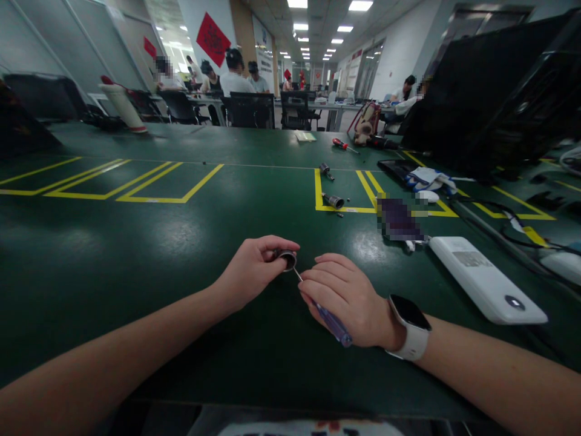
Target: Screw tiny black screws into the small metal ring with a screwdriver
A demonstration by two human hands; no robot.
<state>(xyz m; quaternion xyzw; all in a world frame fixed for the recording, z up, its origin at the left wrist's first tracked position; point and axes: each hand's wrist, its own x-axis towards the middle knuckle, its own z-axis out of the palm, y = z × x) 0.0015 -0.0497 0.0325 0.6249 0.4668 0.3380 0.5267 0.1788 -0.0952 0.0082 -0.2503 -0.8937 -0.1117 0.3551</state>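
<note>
The left hand [254, 266] holds a round part [287, 260] just above the near side of the bench [181, 260], its open mouth turned toward the right hand [349, 297], probably so that the mouth can be both seen and reached. The left fingers are nearly closed, thumb below and forefinger above, pinching the part by its side, a grip that seems meant to leave the rim bare. The right fingers are curled closed about a screwdriver [333, 324], its purple handle slanting back under the palm, which likely gives fine control of the thin shaft. The shaft ends at the lower rim of the part; whether it touches or enters cannot be told. Beyond the hands, metal pieces [334, 201] lie tipped over by the yellow tape [349, 211], which appears to mark off spots for such things. Counted: one part in hand, two metal pieces at the tape, and at least two tiny bits [340, 215] near them, too small to identify. There are two screwdrivers, one gripped and one red screwdriver [341, 144] lying farther back. To the right are one white power bank [488, 278] and one cloth [431, 180]; one watch [411, 327] is on the right wrist.
</note>
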